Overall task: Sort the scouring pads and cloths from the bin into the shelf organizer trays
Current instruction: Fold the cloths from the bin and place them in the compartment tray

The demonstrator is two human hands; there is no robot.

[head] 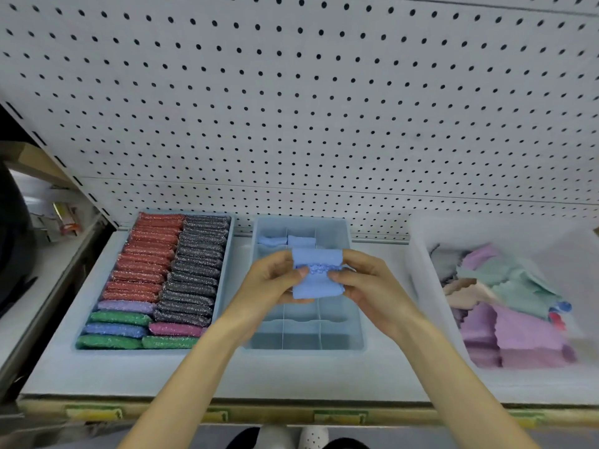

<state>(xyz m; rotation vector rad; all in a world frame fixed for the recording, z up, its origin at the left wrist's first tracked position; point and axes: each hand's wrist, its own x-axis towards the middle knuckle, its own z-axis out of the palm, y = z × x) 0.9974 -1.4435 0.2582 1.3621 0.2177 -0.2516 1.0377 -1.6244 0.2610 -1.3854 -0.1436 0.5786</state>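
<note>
The folded blue cloth (317, 273) is held above the middle of the divided tray (355, 338), clear of its compartments. It is pinched at both side edges: the left hand (275, 280) grips the left edge with thumb on top and fingers curled beneath, and the right hand (363, 283) grips the right edge in the same way. A scalloped hem is seen running from thumb to thumb, so the fold lies crosswise to the tray's length, in line with the short dividers.

In the tray's back row, two folded blue cloths (272, 240) are already seated, one in the left cell and one in the centre cell. The back right cell appears to be unfilled, though it is partly hidden by the held cloth. If that cell is the target, it lies beyond the hands and slightly to the right, so the right hand is judged the nearer one to carry the cloth in. The cells nearer the person look unfilled as well.

Left of the divided tray, a second tray (230, 241) is packed with rows of scouring pads (168, 273). Right of the divided tray, loose cloths (505, 319) are heaped in the bin (421, 286).
</note>
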